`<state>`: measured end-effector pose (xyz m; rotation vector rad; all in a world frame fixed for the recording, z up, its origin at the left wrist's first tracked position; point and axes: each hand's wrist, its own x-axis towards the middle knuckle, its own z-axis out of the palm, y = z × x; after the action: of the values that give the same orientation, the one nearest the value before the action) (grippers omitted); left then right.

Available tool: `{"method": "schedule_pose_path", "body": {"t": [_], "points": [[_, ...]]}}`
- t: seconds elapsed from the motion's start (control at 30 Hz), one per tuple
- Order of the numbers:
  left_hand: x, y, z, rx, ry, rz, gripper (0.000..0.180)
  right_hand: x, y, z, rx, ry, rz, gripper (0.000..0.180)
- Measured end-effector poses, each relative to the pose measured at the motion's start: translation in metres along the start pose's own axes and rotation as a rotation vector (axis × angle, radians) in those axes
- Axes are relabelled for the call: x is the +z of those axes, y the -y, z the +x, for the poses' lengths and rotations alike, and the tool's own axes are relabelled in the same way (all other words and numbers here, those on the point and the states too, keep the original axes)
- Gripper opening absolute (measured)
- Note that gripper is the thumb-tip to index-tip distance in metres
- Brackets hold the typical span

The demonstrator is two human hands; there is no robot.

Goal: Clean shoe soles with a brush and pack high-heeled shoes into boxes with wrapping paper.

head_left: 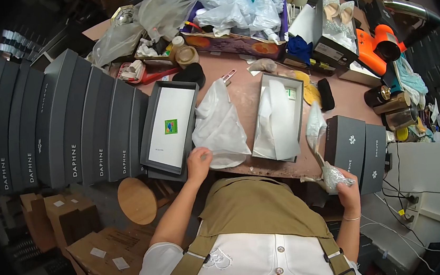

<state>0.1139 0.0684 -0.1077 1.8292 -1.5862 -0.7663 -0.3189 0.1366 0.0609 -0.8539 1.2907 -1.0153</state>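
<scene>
My right hand (348, 187) grips a silver glittery high-heeled shoe (316, 137) by one end, off the table's right front edge. The shoe has a clear, shiny look, perhaps from a wrapping. Closed fingers show on my left hand (200, 164), which sits at the table's front edge beside a white cloth bag (219, 121); a small greyish bit shows at its fingertips. Just left of that hand lies a dark grey box lid (168, 102), white inside with a small green sticker. An open shoebox (292, 117) lined with white tissue paper stands right of the bag.
A row of upright grey shoeboxes (72, 120) fills the left side. Two more closed boxes (356, 145) stand by my right hand. A purple carton (232, 45) of plastic bags, a box with shoes (333, 34) and an orange heat gun (378, 48) line the back. A round stool (137, 200) is below left.
</scene>
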Motion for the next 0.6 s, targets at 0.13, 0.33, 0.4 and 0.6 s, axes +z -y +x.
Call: {"method": "schedule_pose_path", "body": {"t": [0.13,0.33,0.4,0.6], "points": [[-0.020,-0.065,0.031,0.292,-0.306,0.146,0.016,0.036,0.024,0.029,0.095,0.410,0.331,0.075],[-0.067,-0.122,0.036,0.326,-0.320,-0.086,0.023,0.094,-0.008,0.090,0.214,0.433,0.280,0.047],[-0.076,-0.114,0.050,0.307,-0.399,-0.073,0.022,0.095,-0.017,0.092,0.190,0.396,0.305,0.048],[-0.068,-0.137,0.053,0.360,-0.223,-0.187,0.020,0.057,-0.002,0.060,0.148,0.543,0.458,0.059]]}}
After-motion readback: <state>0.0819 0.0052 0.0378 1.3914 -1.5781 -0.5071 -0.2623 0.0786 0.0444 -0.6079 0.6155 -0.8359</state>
